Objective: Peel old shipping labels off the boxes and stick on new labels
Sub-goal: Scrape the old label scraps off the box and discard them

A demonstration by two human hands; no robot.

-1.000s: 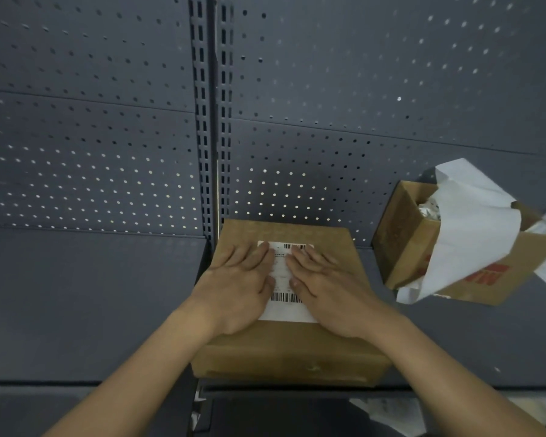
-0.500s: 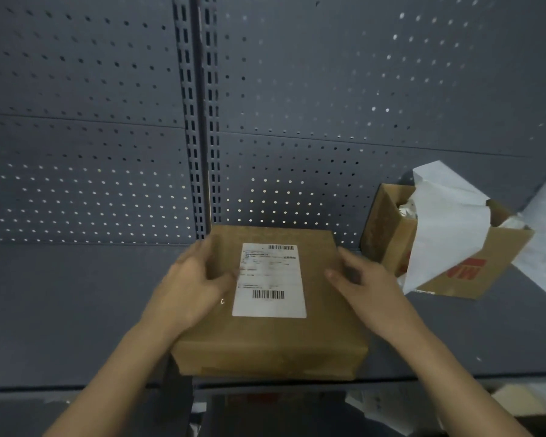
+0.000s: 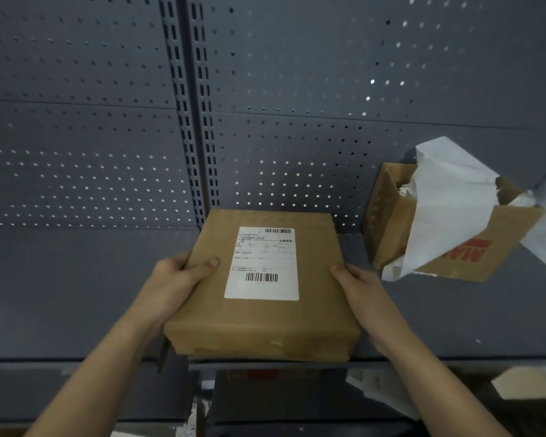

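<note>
**Pressing is finished, gripping is beginning**

Your hands are no longer pressing the label [image 3: 261,263]. It is lying flat on top of the box [image 3: 265,323], so this one seems finished. Your left hand [image 3: 177,275] and right hand [image 3: 356,285] are now gripping its two sides, thumbs on top, at the shelf [image 3: 76,294] front. I am counting two boxes and one label. The second box [image 3: 391,216], with white paper [image 3: 448,209], is standing at the right.

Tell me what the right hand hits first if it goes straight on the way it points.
The brown box: the right hand grips its right side, pointing forward and left into it. Past the box, probably the perforated back panel; depth is unclear.
</note>
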